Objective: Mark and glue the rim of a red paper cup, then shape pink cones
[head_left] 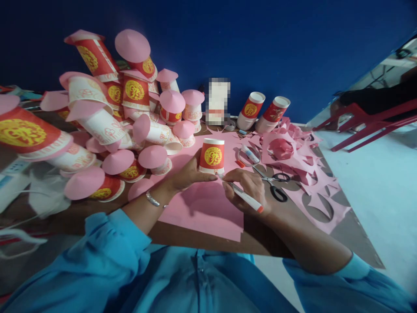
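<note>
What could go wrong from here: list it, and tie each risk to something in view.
The marker in the right hand has its tip at or near the base of the red cup, close to the left hand's thumb; a slip might mark the thumb or the pink sheets below.
The scissors lie partly open beside the right hand, which could brush the blades.
The cone-topped cups crowd the left side; a bump might topple some.

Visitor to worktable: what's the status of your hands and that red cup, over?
Left hand holding red cup. Right hand gripping white pen, tip near cup's lower rim. Scissors close beside right hand, pink paper below both hands.
</note>
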